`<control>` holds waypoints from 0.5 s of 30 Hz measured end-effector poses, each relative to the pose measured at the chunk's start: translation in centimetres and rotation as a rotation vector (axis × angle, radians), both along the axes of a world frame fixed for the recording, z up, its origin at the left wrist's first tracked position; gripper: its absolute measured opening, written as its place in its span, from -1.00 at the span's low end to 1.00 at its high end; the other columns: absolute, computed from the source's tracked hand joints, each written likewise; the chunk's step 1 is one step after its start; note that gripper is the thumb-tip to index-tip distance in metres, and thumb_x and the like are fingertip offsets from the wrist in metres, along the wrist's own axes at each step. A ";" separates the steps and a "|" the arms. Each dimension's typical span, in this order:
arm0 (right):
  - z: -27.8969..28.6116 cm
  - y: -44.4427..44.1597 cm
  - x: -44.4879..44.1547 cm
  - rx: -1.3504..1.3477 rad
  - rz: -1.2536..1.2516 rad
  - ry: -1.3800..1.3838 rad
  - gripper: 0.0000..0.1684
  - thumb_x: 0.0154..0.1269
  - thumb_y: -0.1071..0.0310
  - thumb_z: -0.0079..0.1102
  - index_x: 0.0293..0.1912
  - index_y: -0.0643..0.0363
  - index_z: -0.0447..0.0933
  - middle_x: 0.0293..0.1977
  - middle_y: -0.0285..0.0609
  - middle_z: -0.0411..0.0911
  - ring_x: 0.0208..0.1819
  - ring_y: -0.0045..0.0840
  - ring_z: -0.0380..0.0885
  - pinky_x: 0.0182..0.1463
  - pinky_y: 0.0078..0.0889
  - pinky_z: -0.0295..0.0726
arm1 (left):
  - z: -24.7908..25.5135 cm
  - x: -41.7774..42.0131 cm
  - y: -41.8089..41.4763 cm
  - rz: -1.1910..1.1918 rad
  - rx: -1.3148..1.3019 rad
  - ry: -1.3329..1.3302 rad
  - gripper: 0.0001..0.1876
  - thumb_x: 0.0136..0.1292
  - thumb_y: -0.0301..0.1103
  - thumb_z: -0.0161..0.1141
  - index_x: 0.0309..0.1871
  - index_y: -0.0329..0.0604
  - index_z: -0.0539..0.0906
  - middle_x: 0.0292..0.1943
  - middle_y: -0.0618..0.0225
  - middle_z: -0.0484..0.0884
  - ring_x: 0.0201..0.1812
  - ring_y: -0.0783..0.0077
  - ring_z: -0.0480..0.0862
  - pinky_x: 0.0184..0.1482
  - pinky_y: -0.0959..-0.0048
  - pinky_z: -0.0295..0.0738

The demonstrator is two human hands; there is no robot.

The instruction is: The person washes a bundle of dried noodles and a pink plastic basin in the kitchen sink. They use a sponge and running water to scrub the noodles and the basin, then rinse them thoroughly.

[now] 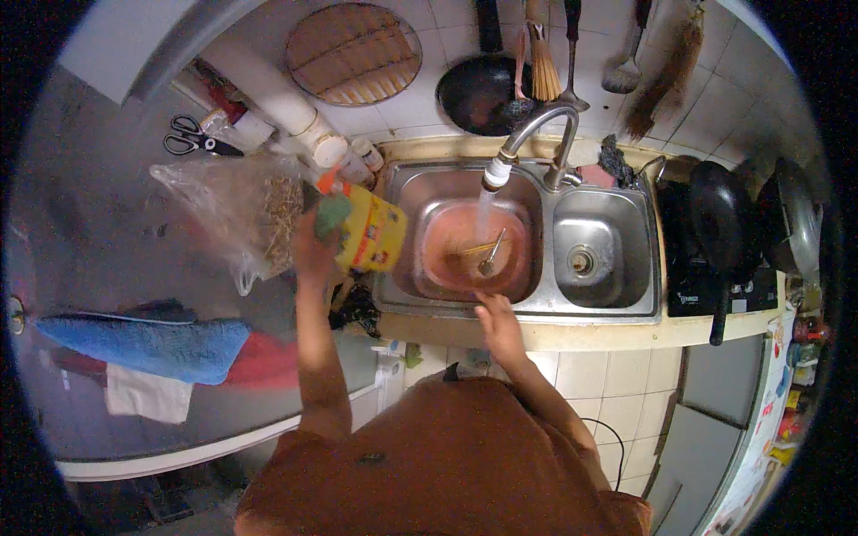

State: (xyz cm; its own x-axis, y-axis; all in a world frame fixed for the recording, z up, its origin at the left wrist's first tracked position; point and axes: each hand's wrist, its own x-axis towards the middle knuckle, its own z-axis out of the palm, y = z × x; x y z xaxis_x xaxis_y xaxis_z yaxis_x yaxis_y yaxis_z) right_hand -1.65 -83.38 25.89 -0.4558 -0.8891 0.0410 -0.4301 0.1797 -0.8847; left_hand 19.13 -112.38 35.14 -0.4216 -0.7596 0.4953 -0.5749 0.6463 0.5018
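My left hand [314, 251], blurred, is at the left of the sink with a green scouring pad [333, 216] at its fingers. Just beyond the pad is a yellow plastic jug [377, 231] with an orange-red cap; the hand and pad partly hide it. My right hand [504, 329] is over the front rim of the steel sink, fingertips near the rim of a pink plastic basin [439, 268]. Whether they touch the basin cannot be told. Water runs from the faucet [497, 173] into the basin, where a metal spoon [487, 266] and chopsticks [472, 249] lie.
A smaller sink bowl [603, 221] adjoins on the right, then a black cooktop [690, 288] bearing a frying pan [720, 214]. Leftward are a clear plastic bag [221, 201], scissors [194, 141] and a blue towel [147, 345]. A wok [479, 94] hangs on the tiled wall.
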 end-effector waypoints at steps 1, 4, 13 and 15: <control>-0.7 1.2 -0.6 0.014 -0.068 -0.018 -0.64 0.34 0.26 -0.07 0.02 0.29 0.42 -0.06 0.05 0.44 0.01 -0.16 0.39 0.11 -0.30 0.34 | 0.9 -0.5 -0.4 0.022 -0.013 -0.054 -0.44 -0.03 -0.52 0.23 0.14 -0.14 0.44 -0.09 -0.01 0.52 0.01 -0.03 0.48 0.06 0.18 0.36; -1.9 3.8 -2.2 0.042 -0.231 -0.101 -0.62 0.39 0.21 -0.12 0.01 0.28 0.43 -0.10 0.06 0.47 -0.03 -0.19 0.44 0.08 -0.32 0.37 | 2.6 -1.5 -2.8 0.097 -0.074 -0.188 -0.43 -0.05 -0.55 0.23 0.14 -0.14 0.44 -0.14 0.00 0.53 0.00 -0.01 0.48 0.04 0.20 0.36; -3.9 7.6 -3.4 0.119 -0.315 -0.195 -0.58 0.42 0.12 -0.15 -0.03 0.27 0.46 -0.18 -0.02 0.56 -0.09 -0.33 0.50 0.05 -0.41 0.39 | -5.6 2.8 -13.6 0.159 0.075 -0.395 -0.43 0.02 -0.40 0.28 0.17 -0.07 0.42 -0.05 0.01 0.49 0.02 -0.04 0.46 0.06 0.18 0.38; -3.3 7.7 -3.6 0.177 -0.311 -0.167 -0.56 0.41 0.09 -0.13 -0.04 0.29 0.47 -0.22 -0.02 0.56 -0.14 -0.34 0.51 -0.01 -0.41 0.43 | -6.7 2.8 -14.5 0.238 0.106 -0.465 -0.42 0.03 -0.35 0.29 0.19 -0.06 0.40 0.01 0.04 0.47 0.05 -0.05 0.45 0.07 0.17 0.38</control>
